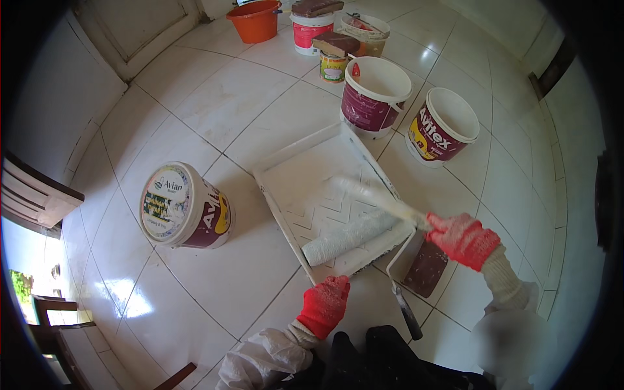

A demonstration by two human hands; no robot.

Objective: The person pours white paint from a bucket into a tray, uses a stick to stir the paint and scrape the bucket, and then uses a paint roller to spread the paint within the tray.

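My right hand (pixel 460 240), in a red glove, is closed round one end of a pale, paint-smeared stick (pixel 383 199). Its far end is blurred and reaches over the white paint in the paint tray (pixel 278 211); whether it ends in bristles I cannot tell. At the tray's near edge my left hand (pixel 324 307), also red-gloved, is closed with its fingers on the rim. A paint roller (pixel 351 238) coated white rests across the tray's ridged part. Its wire frame and dark handle (pixel 407 313) stick out over the near right side.
A lidded paint bucket (pixel 172 205) stands left of the tray. Two open buckets (pixel 370 110) (pixel 445 130) are beyond it on the right. Farther off are an orange basin (pixel 255 23), more pails and a small can (pixel 333 68). A brown block (pixel 426 268) lies near my right hand.
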